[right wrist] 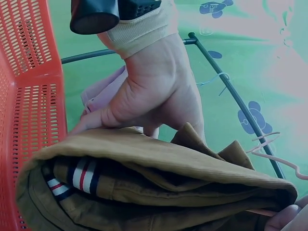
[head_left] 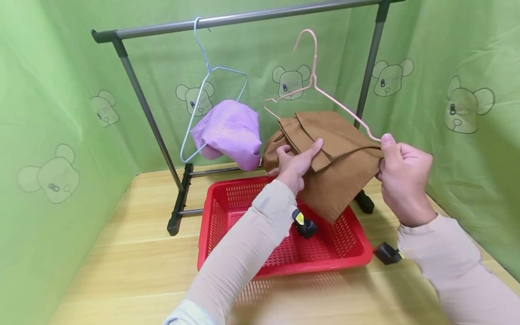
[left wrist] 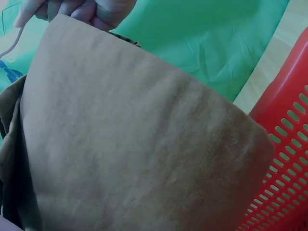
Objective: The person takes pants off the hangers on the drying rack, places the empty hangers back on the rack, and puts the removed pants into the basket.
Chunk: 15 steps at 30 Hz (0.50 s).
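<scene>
A folded brown cloth garment (head_left: 337, 167) hangs slanted above the red basket, a pink hanger (head_left: 314, 81) running into its top folds. My right hand (head_left: 406, 180) pinches the hanger's right corner together with the cloth. On the garment's left part, my left hand (head_left: 290, 169) holds the fabric, its thumb lying along the folds; some fingers are hidden. In the right wrist view the garment's opening (right wrist: 159, 183) shows striped tape inside. The left wrist view is mostly filled by the brown cloth (left wrist: 144, 120). The hanger's hook is below the rail, apart from it.
Behind stands a clothes rack with a grey rail (head_left: 252, 16). From it hangs a blue hanger (head_left: 191, 122) carrying a purple cloth item (head_left: 235, 128). A red perforated basket (head_left: 203, 225) sits on the wooden surface (head_left: 138, 262). Green curtains (head_left: 48, 113) enclose the area.
</scene>
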Tool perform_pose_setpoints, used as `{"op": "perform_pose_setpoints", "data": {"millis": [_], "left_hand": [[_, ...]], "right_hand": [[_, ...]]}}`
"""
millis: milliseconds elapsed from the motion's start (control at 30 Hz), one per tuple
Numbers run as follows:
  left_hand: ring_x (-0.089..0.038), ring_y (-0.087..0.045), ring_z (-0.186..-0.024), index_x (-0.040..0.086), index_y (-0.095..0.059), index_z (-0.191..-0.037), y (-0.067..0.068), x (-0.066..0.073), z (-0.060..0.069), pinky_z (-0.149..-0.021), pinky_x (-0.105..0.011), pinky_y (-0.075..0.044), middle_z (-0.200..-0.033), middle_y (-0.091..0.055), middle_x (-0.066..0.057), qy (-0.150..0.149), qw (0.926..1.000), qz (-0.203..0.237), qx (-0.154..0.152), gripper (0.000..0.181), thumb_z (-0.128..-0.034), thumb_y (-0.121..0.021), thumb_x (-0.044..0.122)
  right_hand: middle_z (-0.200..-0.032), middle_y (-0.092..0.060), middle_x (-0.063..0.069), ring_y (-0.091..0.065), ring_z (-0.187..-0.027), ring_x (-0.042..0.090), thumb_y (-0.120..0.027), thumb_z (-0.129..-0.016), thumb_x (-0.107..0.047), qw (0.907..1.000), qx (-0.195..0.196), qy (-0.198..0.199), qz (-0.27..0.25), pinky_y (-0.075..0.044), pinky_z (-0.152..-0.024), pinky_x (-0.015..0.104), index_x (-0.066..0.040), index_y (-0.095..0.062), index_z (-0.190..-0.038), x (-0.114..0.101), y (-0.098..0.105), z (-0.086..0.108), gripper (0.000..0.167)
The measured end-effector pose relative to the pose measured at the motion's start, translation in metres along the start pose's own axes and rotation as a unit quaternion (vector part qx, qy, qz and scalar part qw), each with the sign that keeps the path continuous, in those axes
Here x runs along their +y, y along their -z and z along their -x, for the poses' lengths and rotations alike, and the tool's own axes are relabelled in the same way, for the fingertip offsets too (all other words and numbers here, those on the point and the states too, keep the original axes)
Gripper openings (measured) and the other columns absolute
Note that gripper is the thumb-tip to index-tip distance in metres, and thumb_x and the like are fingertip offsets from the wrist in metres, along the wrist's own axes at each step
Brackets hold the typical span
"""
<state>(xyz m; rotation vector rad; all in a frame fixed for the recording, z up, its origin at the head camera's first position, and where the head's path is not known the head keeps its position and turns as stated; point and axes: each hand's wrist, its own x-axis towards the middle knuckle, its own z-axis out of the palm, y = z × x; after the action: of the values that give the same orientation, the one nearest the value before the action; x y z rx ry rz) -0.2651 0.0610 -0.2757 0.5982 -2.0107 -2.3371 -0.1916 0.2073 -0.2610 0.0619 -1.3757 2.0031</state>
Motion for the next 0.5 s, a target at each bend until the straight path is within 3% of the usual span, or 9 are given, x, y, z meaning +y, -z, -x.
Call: {"op": "perform_pose_setpoints", "data": {"millis": [167, 367, 500], "left_hand": [[-0.033, -0.006, -0.139, 0.024, -0.054, -0.103, 0.0009, 0.0, -0.0023, -0.1, -0.043, -0.039, -0.152, 0.002, -0.029, -0.011, 0.9995, 0.03, -0.003, 0.058, -0.0605, -0.093, 0.034], [-0.031, -0.025, -0.126, 0.022, -0.065, -0.088, -0.0018, -0.0001, -0.0056, -0.091, -0.04, -0.044, -0.137, -0.028, -0.022, -0.019, 0.998, 0.054, 0.028, 0.044, -0.0563, -0.095, 0.031], [-0.029, -0.036, -0.117, 0.022, -0.067, -0.089, -0.0033, 0.0009, -0.0063, -0.084, -0.037, -0.048, -0.133, -0.029, -0.021, -0.022, 0.996, 0.083, 0.026, 0.042, -0.0589, -0.093, 0.036]], "right_hand": [[-0.039, -0.039, 0.007, -0.038, -0.032, 0.013, -0.071, -0.089, -0.013, 0.9999, 0.001, -0.01, 0.009, -0.032, -0.032, 0.023, 0.006, -0.044, -0.051, 0.0017, -0.0016, 0.0017, 0.051], [-0.038, -0.039, 0.006, -0.039, -0.032, 0.011, -0.07, -0.09, -0.014, 0.9998, -0.004, -0.007, 0.018, -0.032, -0.033, 0.022, 0.005, -0.042, -0.05, 0.0053, -0.0031, 0.0035, 0.052], [-0.038, -0.039, 0.005, -0.038, -0.032, 0.011, -0.07, -0.09, -0.013, 0.9999, -0.004, -0.005, 0.015, -0.032, -0.032, 0.022, 0.004, -0.043, -0.05, 0.0058, -0.0049, 0.0041, 0.051]]}}
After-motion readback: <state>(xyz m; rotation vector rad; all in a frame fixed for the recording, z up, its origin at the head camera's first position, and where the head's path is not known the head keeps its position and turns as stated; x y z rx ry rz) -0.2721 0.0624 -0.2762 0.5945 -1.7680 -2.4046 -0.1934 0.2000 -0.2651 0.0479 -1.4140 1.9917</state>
